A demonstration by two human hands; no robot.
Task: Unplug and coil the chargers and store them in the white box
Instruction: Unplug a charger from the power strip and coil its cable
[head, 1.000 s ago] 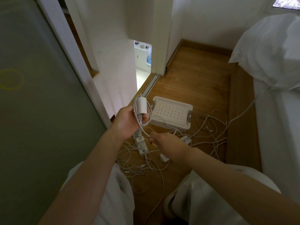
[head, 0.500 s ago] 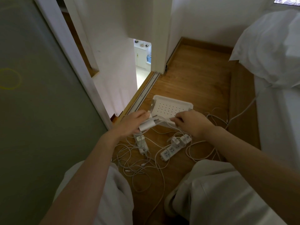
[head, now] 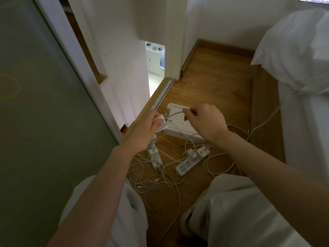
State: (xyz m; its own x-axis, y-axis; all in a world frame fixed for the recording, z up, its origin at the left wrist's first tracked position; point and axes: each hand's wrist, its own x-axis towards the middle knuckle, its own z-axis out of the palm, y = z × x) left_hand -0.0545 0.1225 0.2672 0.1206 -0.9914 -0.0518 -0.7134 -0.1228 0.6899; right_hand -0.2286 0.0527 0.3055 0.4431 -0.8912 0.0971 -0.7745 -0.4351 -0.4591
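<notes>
Your left hand (head: pixel 144 129) grips a white charger (head: pixel 161 120) with loops of its cable gathered against it, held over the near left corner of the white box (head: pixel 175 106). Your right hand (head: pixel 204 122) pinches the free run of the cable (head: pixel 175 113), which is stretched between both hands above the box.

Nearest you, your knees (head: pixel 236 198) flank a narrow strip of wooden floor (head: pixel 213 77) covered by loose cables (head: pixel 151 184). Past these lie two power strips. The left power strip (head: pixel 154 157) sits below your left hand with a charger plugged in. The right power strip (head: pixel 188 163) lies at an angle with plugs at its far end. Cables drape over the box's near edge.

The box lies flat on the floor between the door track (head: pixel 161 97) on its left and the bed base (head: pixel 263 113) on its right. Beyond its far edge, bare floor runs to the wall.
</notes>
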